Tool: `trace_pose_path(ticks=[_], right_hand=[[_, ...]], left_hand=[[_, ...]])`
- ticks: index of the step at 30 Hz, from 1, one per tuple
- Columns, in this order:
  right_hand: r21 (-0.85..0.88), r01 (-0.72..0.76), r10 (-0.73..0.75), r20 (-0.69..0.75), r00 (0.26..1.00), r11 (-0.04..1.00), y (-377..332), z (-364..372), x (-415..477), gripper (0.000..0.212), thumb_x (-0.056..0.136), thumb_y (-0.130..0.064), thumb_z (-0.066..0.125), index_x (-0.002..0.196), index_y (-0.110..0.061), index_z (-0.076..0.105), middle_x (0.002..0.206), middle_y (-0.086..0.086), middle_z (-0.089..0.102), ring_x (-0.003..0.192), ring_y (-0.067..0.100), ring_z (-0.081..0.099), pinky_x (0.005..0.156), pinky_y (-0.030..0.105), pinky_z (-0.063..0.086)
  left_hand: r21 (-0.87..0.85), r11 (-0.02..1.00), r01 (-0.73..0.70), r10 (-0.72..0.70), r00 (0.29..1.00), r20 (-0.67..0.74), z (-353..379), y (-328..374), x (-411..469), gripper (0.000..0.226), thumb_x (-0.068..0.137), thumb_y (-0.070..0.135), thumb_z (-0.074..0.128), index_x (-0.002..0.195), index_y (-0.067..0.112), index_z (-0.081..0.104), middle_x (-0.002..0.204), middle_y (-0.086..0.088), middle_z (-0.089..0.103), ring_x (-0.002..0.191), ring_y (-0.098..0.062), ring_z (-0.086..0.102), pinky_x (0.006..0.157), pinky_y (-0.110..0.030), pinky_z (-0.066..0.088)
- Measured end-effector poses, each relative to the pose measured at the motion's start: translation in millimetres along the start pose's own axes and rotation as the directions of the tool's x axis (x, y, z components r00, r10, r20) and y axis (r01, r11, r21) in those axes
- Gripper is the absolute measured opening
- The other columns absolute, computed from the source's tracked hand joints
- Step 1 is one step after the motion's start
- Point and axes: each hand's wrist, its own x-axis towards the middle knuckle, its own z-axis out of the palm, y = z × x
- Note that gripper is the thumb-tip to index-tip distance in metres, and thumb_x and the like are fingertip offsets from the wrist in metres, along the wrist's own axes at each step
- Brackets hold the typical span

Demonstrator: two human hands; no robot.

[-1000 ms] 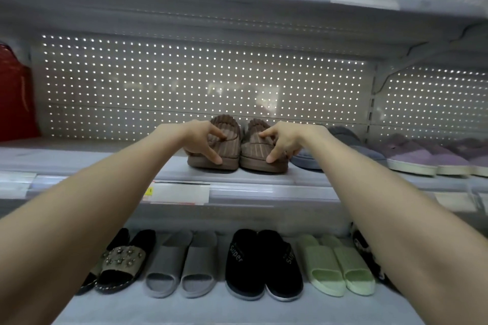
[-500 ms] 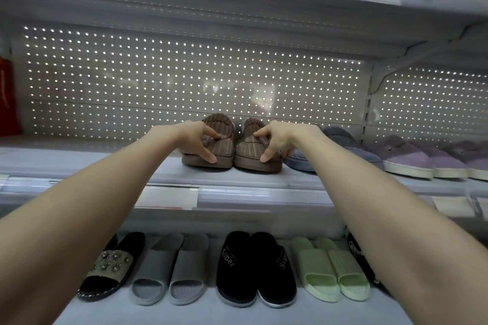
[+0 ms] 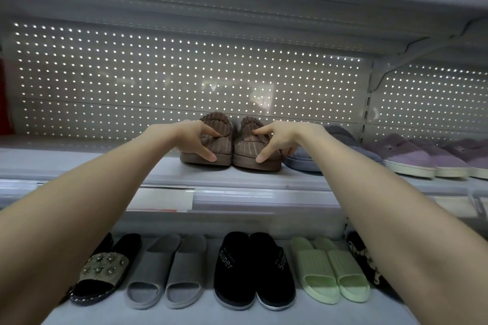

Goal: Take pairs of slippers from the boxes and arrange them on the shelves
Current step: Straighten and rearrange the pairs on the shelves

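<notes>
On the white shelf [image 3: 105, 166], my left grip [image 3: 192, 137] and right grip [image 3: 280, 140] pinch the brown ribbed slippers [image 3: 224, 145]; a grey fleece slipper [image 3: 303, 162] lies just right.

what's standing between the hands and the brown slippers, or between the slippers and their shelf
Nothing visible. The left hand pinches the left brown slipper, the right hand the right brown slipper, and both already sit on the shelf beside a grey slipper.

Both bare arms stretch forward, left hand [image 3: 194, 140] and right hand [image 3: 278, 140] mirrored, thumbs and forefingers pinching.
</notes>
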Motion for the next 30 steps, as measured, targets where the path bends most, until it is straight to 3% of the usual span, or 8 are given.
trace_pose_path(ticks=[3,11,18,21,25,30], right_hand=[[0.041,0.013,-0.013,0.001,1.000,0.999,0.5,2.4,2.5,0.100,0.064,-0.035,0.086,0.145,-0.043,0.028,0.154,-0.002,0.026,0.131,0.032,0.040,0.094,0.044,0.049],[0.055,0.029,-0.030,0.020,0.999,0.998,-10.5,2.2,8.2,0.095,0.067,-0.025,0.085,0.144,-0.041,0.032,0.154,0.001,0.027,0.128,0.036,0.042,0.086,0.044,0.052],[0.063,0.041,-0.042,0.011,0.999,0.997,-9.5,5.1,6.2,0.093,0.070,-0.023,0.084,0.144,-0.040,0.031,0.152,0.006,0.032,0.129,0.034,0.043,0.093,0.044,0.048],[0.100,0.047,-0.047,0.001,0.999,0.994,-9.3,6.6,4.8,0.095,0.069,-0.027,0.084,0.145,-0.039,0.029,0.154,0.001,0.028,0.135,0.030,0.035,0.089,0.040,0.045],[0.093,0.040,-0.041,0.005,0.999,0.995,-11.1,9.0,9.3,0.104,0.065,-0.034,0.085,0.147,-0.040,0.022,0.157,-0.007,0.020,0.140,0.025,0.027,0.100,0.044,0.038],[0.103,0.019,-0.025,0.055,0.998,0.994,-14.2,3.1,14.3,0.108,0.064,-0.029,0.087,0.147,-0.043,0.019,0.158,-0.007,0.015,0.143,0.025,0.021,0.102,0.046,0.036]], left_hand=[[-0.042,0.999,-0.008,0.009,1.000,0.012,-0.3,-0.8,2.0,0.075,0.069,0.048,0.076,0.136,0.040,0.042,0.143,0.002,0.042,0.128,-0.024,0.042,0.107,-0.038,0.036],[-0.051,0.999,-0.017,0.018,1.000,0.023,-0.2,-10.0,-1.4,0.067,0.071,0.044,0.076,0.132,0.041,0.047,0.143,0.001,0.043,0.128,-0.023,0.043,0.106,-0.035,0.036],[-0.052,0.999,-0.012,0.013,1.000,0.014,2.0,-10.4,-2.7,0.068,0.071,0.044,0.076,0.132,0.042,0.047,0.140,0.000,0.045,0.121,-0.023,0.048,0.100,-0.038,0.044],[-0.063,0.998,-0.013,0.014,1.000,0.022,1.4,-8.6,-1.9,0.070,0.072,0.044,0.075,0.134,0.042,0.044,0.144,0.002,0.041,0.126,-0.024,0.044,0.103,-0.041,0.041],[-0.096,0.995,-0.011,0.017,0.998,0.062,1.3,-8.2,3.2,0.077,0.070,0.048,0.075,0.137,0.045,0.037,0.148,0.006,0.034,0.131,-0.022,0.039,0.103,-0.045,0.042],[-0.127,0.992,-0.013,0.029,0.992,0.123,-4.6,-10.3,9.9,0.083,0.068,0.050,0.076,0.138,0.048,0.033,0.150,0.012,0.029,0.136,-0.018,0.032,0.108,-0.043,0.037]])
